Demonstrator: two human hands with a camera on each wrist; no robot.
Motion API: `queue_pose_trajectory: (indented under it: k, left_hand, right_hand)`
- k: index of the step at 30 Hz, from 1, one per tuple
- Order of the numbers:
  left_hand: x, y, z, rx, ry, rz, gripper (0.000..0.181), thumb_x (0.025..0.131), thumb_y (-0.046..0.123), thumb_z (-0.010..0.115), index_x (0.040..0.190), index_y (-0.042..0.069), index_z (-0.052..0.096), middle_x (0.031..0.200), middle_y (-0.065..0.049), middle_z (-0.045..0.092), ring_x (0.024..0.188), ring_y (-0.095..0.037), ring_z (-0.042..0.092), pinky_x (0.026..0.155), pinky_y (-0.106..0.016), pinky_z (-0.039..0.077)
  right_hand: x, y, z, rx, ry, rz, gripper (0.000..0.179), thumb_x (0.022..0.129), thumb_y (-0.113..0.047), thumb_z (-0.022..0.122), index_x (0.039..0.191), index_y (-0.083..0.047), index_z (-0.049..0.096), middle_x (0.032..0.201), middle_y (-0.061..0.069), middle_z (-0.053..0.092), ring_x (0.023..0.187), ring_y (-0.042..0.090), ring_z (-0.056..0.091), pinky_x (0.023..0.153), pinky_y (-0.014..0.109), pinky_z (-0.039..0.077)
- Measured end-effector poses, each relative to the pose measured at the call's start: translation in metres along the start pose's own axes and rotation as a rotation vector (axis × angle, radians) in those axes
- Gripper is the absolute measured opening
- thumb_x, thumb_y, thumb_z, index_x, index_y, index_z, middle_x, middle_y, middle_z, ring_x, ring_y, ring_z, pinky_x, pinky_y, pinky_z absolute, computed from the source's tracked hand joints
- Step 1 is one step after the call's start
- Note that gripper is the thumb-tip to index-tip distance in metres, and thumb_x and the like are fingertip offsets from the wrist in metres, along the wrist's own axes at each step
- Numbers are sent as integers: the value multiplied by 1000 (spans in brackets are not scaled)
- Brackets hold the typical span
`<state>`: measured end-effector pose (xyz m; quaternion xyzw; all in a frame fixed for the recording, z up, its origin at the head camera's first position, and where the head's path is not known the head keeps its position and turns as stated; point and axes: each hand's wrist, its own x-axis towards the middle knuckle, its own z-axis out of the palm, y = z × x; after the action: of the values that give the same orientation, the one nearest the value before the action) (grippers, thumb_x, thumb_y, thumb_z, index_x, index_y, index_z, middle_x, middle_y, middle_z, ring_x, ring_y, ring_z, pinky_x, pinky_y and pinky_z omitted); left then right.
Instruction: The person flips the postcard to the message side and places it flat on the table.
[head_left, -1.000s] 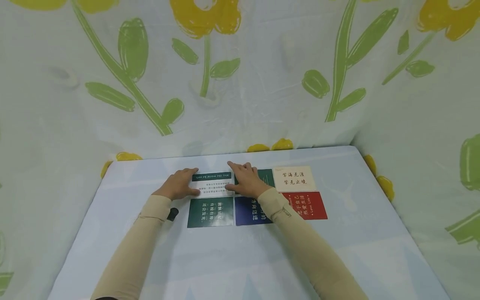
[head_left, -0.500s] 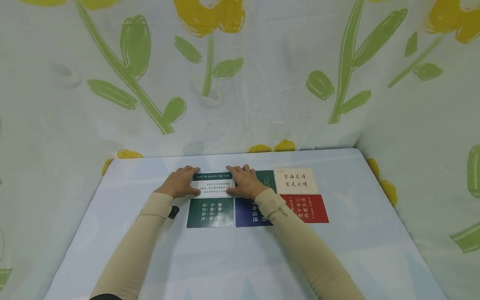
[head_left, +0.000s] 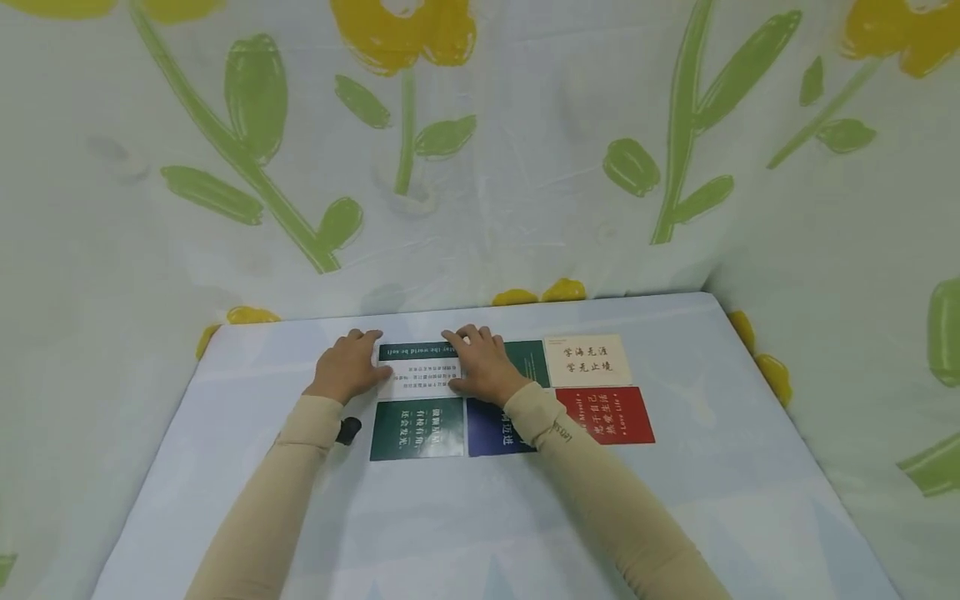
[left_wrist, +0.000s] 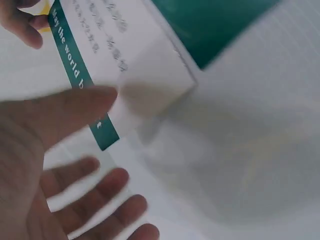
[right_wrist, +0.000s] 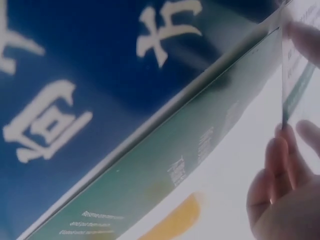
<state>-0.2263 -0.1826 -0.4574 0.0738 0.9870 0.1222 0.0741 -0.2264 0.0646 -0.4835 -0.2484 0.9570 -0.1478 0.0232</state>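
Observation:
A white card with a dark green top band (head_left: 420, 368) lies flat at the back left of a two-row card layout. My left hand (head_left: 347, 367) is at its left edge, the thumb (left_wrist: 95, 102) stretched over the card's corner and the other fingers spread apart beyond it. From the other side, my right hand (head_left: 487, 367) reaches over the card's right edge, thumb and index finger spread along it. Under that hand, a dark green card (head_left: 531, 360) is partly hidden. A blue card (right_wrist: 100, 65) in the front row is partly covered by the right wrist.
In front of the white card lies another green card (head_left: 417, 429). A cream card (head_left: 588, 360) and a red card (head_left: 611, 415) lie at the right. The pale tabletop (head_left: 420, 533) meets a flower-patterned cloth (head_left: 510, 167) at the back and sides.
The left hand has eased slightly away from the white card's left edge. The right hand has come a little further over its right edge. The card lies nearly where it was.

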Motion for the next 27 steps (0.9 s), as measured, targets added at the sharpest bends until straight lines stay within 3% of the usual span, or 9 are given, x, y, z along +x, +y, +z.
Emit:
queue_pose_trajectory:
  k: [5, 10, 17, 22, 24, 27]
  left_hand:
    - [-1, -3, -6, -97, 8, -55, 61, 94, 29, 68, 143, -2, 50, 108, -21, 69, 92, -34, 66, 76, -50, 54]
    - [0, -6, -6, -201, -33, -79, 54, 97, 32, 65, 140, 1, 55, 107, -19, 70, 85, -29, 64, 71, -43, 52]
    - [-1, -8, -3, -302, -27, -74, 42, 97, 28, 63, 130, 2, 63, 94, -12, 72, 74, -22, 64, 64, -35, 47]
    - [-3, -9, -1, -317, -8, -76, 37, 97, 26, 61, 126, 4, 65, 89, -7, 74, 74, -21, 64, 64, -34, 45]
    - [-3, -9, -2, -321, 0, -81, 37, 97, 26, 61, 127, 4, 65, 88, -6, 74, 75, -22, 64, 64, -34, 46]
    - [-5, -9, -3, -324, 9, -79, 38, 98, 26, 59, 127, 3, 64, 88, -6, 74, 75, -22, 64, 64, -35, 46]
  right_hand:
    - [-3, -1, -1, -18, 54, -19, 84, 87, -32, 82, 156, -19, 38, 143, 7, 46, 121, 26, 43, 100, 44, 36]
    - [-5, 2, 1, -28, 96, -44, 80, 88, -29, 81, 155, -19, 40, 141, 7, 47, 119, 25, 44, 98, 43, 37]
    - [-8, 1, 1, -20, 116, -37, 81, 88, -32, 81, 156, -21, 39, 142, 6, 47, 119, 24, 44, 98, 43, 37]
    - [-12, -2, -8, 77, 101, 49, 77, 93, -39, 74, 157, -17, 36, 142, 10, 48, 122, 28, 45, 103, 46, 38]
    - [-14, -2, -13, 143, 103, 101, 74, 95, -37, 71, 156, -14, 37, 135, 12, 53, 117, 27, 50, 102, 45, 41]
    - [-18, -1, -20, 286, 67, 194, 72, 97, -36, 68, 157, -11, 35, 115, 8, 62, 100, 22, 59, 90, 40, 49]
